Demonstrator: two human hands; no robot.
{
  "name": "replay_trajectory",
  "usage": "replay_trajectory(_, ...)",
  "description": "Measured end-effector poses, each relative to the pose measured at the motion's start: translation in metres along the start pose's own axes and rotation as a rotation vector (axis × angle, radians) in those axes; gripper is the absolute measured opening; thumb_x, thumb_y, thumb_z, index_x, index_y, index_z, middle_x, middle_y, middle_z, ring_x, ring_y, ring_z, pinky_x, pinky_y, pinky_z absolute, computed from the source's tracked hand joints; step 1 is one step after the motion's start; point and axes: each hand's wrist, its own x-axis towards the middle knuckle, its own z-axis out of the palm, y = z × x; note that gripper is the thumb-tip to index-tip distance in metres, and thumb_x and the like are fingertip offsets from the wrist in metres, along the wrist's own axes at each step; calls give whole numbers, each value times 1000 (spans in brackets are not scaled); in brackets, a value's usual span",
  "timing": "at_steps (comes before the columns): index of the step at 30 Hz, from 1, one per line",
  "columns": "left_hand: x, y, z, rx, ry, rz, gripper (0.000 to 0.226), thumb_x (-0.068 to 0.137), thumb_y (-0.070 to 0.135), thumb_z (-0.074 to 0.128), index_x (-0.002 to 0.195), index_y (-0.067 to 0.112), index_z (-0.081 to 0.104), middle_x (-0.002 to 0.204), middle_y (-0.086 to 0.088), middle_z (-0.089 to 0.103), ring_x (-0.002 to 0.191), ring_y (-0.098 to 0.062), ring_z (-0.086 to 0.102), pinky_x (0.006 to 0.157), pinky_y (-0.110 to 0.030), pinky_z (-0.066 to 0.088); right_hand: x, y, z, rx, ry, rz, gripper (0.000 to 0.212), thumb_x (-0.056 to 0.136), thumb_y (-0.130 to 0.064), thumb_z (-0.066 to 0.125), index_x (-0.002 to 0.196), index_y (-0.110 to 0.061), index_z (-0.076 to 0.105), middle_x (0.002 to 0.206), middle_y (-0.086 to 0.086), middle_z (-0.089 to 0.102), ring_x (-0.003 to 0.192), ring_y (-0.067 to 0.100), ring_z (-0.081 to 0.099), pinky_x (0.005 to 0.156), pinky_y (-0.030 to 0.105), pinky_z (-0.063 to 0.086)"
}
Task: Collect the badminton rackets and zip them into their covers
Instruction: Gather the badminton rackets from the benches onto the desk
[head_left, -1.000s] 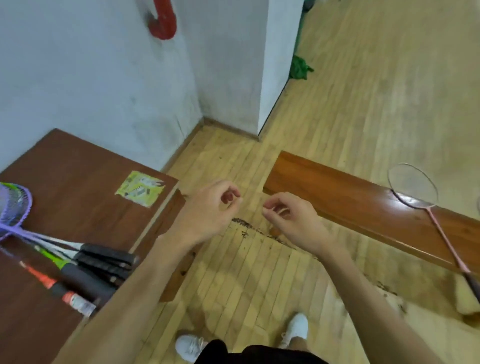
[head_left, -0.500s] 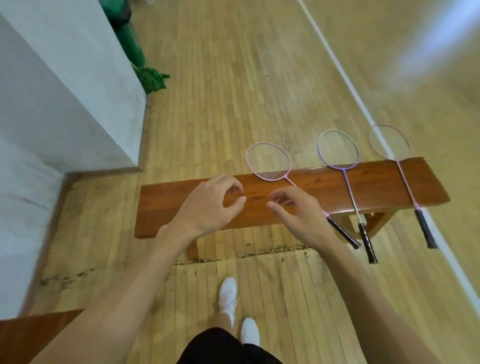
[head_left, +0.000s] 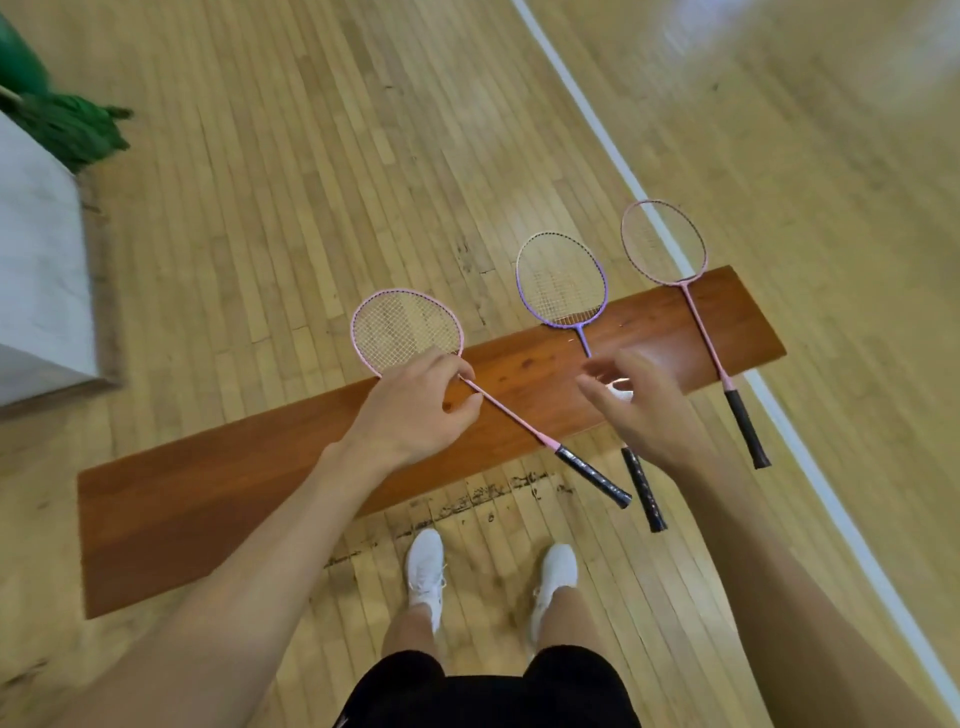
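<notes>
A green mop leans by a white wall at the far left, well apart from the work. The long brown counter runs across the wood floor, and three rackets lie across its right half, each with its head past the far edge and its handle past the near edge.

The first pink racket lies nearest the left. The left hand is over its thin shaft just below the head, its fingers curled with the thumb on the other side of the shaft. Whether they already pinch it or only hover I cannot tell.

Next is the purple racket. The right hand is above its shaft, blurred, its fingers loosely spread with nothing in them. The second pink racket lies untouched at the right end, near the white court line. No covers are in view.

The risk seems to be in the lift. Held so close to the head, the first racket is handle-heavy, and its black grip ends just beside the purple racket's grip. A swing or droop there could knock the purple one, which overhangs both edges, off onto the floor.
</notes>
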Motion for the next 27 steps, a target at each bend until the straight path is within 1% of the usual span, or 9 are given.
replay_trajectory(3, 43, 14, 26, 24, -36, -32, 31, 89, 46, 49, 112, 25, 56, 111, 9, 55, 105, -12, 53, 97, -37, 44, 31, 38, -17, -20, -11, 26, 19, 89, -32, 62, 103, -20, 66, 100, -3, 64, 91, 11, 60, 85, 32, 51)
replay_trajectory(6, 78, 27, 63, 60, -57, -101, 31, 91, 43, 49, 114, 23, 56, 108, 8, 53, 102, -13, 53, 93, -35, 44, 59, 83, -23, -45, -79, 40, 24, 90, -33, 61, 106, -17, 66, 102, -2, 64, 92, 11, 59, 86, 28, 49)
replay_trajectory(12, 132, 25, 166, 63, -78, -349, 28, 91, 39, 49, 112, 23, 56, 109, 7, 55, 102, -16, 56, 88, -36, 45, 118, 199, -8, -121, -209, 38, 25, 91, -34, 58, 107, -17, 65, 100, 0, 64, 90, 14, 59, 86, 39, 51)
replay_trajectory(16, 157, 5, 241, -35, -74, -554, 26, 92, 36, 51, 112, 20, 56, 109, 4, 54, 98, -17, 55, 80, -33, 43, 142, 267, 21, -191, -298, 97, 30, 93, -31, 55, 119, -17, 59, 108, -1, 62, 95, 14, 56, 88, 33, 51)
replay_trajectory(18, 166, -5, 274, -80, -66, -655, 28, 93, 35, 50, 115, 18, 53, 114, 2, 53, 97, -16, 54, 78, -32, 44, 149, 293, 38, -222, -304, 138, 32, 93, -30, 55, 123, -16, 56, 113, 0, 60, 98, 13, 53, 88, 33, 49)
replay_trajectory(20, 173, -13, 302, -135, -24, -751, 31, 94, 34, 50, 119, 15, 50, 120, -2, 51, 99, -17, 55, 78, -32, 45, 154, 313, 56, -229, -307, 178, 34, 94, -27, 55, 125, -13, 53, 116, 2, 59, 100, 14, 52, 88, 31, 47)
replay_trajectory(23, 181, -22, 334, -209, 52, -884, 38, 94, 32, 54, 124, 13, 43, 125, -6, 46, 101, -23, 57, 76, -31, 44, 157, 331, 81, -257, -332, 231, 31, 93, -25, 58, 121, -10, 53, 106, 1, 54, 94, 13, 48, 79, 24, 40)
replay_trajectory(25, 185, -25, 347, -258, 153, -953, 38, 93, 25, 57, 125, 12, 41, 125, -9, 47, 102, -27, 59, 78, -32, 46, 159, 337, 94, -297, -323, 232, 31, 92, -26, 61, 117, -10, 53, 103, 1, 55, 91, 16, 52, 75, 24, 39)
replay_trajectory(27, 190, -26, 352, -316, 290, -1026, 35, 93, 15, 56, 123, 10, 38, 121, -13, 54, 102, -32, 60, 80, -36, 48, 161, 340, 103, -327, -294, 229, 27, 91, -23, 62, 112, -8, 53, 101, 5, 58, 90, 21, 56, 71, 26, 39)
